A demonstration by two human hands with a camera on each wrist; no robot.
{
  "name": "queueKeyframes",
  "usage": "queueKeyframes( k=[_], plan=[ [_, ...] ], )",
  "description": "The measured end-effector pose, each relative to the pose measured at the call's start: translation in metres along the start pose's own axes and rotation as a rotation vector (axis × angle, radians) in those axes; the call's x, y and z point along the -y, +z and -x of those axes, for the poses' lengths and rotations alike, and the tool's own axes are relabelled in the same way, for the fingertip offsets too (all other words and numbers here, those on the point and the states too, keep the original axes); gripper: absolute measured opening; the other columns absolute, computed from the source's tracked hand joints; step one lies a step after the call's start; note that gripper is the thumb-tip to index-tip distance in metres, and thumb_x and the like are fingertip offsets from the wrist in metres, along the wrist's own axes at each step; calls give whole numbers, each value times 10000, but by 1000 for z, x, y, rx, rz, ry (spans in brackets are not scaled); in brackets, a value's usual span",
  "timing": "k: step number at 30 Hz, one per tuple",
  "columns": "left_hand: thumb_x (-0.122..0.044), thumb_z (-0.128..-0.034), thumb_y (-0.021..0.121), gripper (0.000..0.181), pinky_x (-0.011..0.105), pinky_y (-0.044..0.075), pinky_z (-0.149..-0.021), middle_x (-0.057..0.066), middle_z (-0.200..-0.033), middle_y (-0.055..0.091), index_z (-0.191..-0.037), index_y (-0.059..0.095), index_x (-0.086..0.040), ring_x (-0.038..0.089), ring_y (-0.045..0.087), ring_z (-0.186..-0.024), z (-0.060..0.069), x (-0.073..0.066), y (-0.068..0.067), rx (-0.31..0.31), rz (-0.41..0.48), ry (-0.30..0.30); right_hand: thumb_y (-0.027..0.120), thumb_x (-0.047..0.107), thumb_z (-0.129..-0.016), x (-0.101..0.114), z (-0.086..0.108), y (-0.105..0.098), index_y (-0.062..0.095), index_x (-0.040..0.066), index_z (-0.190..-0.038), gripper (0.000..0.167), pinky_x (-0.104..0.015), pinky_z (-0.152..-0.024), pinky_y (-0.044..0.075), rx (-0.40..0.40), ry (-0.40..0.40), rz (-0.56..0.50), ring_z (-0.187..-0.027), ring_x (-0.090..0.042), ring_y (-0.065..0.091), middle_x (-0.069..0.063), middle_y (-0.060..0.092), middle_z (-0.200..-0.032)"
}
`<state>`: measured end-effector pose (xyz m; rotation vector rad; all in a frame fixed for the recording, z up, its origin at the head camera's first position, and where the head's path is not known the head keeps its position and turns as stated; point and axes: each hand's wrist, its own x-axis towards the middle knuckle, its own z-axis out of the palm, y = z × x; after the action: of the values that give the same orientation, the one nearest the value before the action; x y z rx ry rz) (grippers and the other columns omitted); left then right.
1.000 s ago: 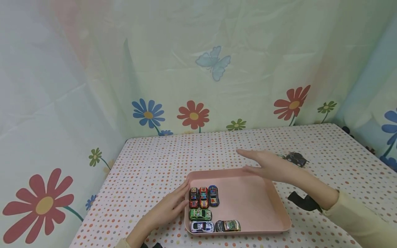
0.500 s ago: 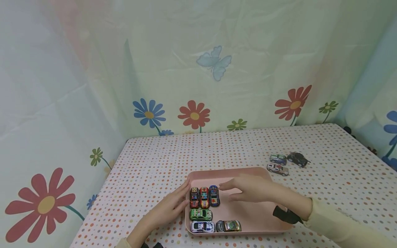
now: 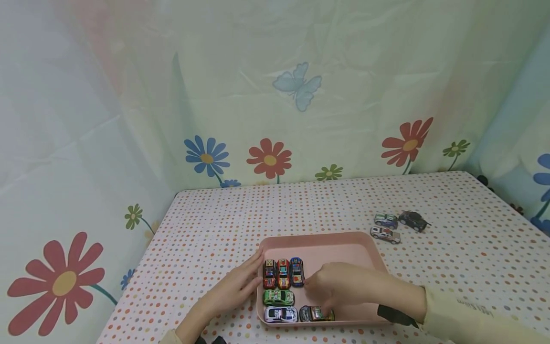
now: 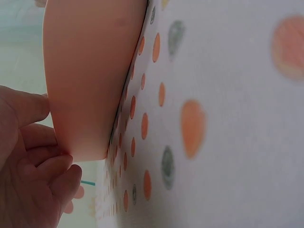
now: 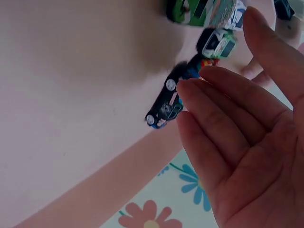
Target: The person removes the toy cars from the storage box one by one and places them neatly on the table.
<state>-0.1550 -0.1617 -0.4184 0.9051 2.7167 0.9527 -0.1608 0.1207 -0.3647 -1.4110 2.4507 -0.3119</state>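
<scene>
My left hand [image 3: 234, 286] lies at the left wall of a pink tray [image 3: 380, 267], its fingers and thumb touching the rim. In the left wrist view the left fingers [image 4: 52, 159] meet the tray's outer wall. My right hand [image 3: 343, 284] is inside the tray, holding nothing. Its fingers [image 5: 204, 118] reach toward the side of a dark blue toy car [image 3: 296, 271]. The thumb hangs over a grey-green toy car [image 3: 306, 314]. Two red toy cars [image 3: 282, 274] stand left of the blue one. Below them are a green toy car [image 3: 278, 297] and a white toy car [image 3: 281, 314].
Beyond the tray's right back corner, a blue-green toy car [image 3: 386, 220], a white toy car [image 3: 385, 234] and a black toy car [image 3: 413, 220] sit on the dotted tablecloth [image 3: 223, 220]. A flowered curtain [image 3: 240, 95] hangs behind.
My right hand has moved from above the tray's back right rim down and left into the tray, beside the blue toy car. My left hand has stayed at the tray's left wall.
</scene>
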Motion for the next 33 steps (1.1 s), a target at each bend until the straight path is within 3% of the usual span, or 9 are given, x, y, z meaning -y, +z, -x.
queueKeyframes(
  k=[3,6,8,14,24,33],
  plan=[
    [-200,-990,464,546,434,187,-1086,70,-1533,110,-1457,259,-5,262,189,-1369,0,0,0,1,2,-2,786,221,-693,5,2,3,663,154,-789,169,-90,-549,395,-18,-56,29,-601,78,422,201,528,-692],
    [-201,-991,463,547,444,188,-1085,71,-1533,113,-1458,258,-5,269,191,-1368,0,0,0,-2,3,-4,763,170,-704,9,3,5,517,208,-646,255,-105,-459,233,-16,-68,56,-511,19,232,193,299,-559],
    [-214,-993,459,549,451,189,-1083,73,-1533,114,-1458,256,-5,273,194,-1367,0,1,0,-3,2,-6,746,141,-713,12,3,6,475,221,-617,298,-125,-453,212,-7,-45,77,-504,3,218,179,266,-544],
    [-238,-995,450,554,442,187,-1084,69,-1534,111,-1459,254,-5,268,192,-1367,0,1,1,2,10,-9,749,79,-705,15,2,10,539,202,-638,253,-171,-470,281,34,43,102,-528,-33,279,137,341,-551],
    [-243,-997,446,553,438,190,-1084,74,-1534,115,-1458,256,-4,260,196,-1367,0,1,1,0,10,-6,770,80,-696,16,2,13,692,187,-727,137,-188,-533,411,17,76,91,-544,8,412,181,520,-609],
    [-245,-998,444,553,423,190,-1085,59,-1537,108,-1464,248,-20,246,193,-1368,-1,0,0,5,8,-14,774,56,-682,13,1,13,722,197,-776,177,-141,-519,389,-25,21,104,-544,48,420,194,573,-639]
  ],
)
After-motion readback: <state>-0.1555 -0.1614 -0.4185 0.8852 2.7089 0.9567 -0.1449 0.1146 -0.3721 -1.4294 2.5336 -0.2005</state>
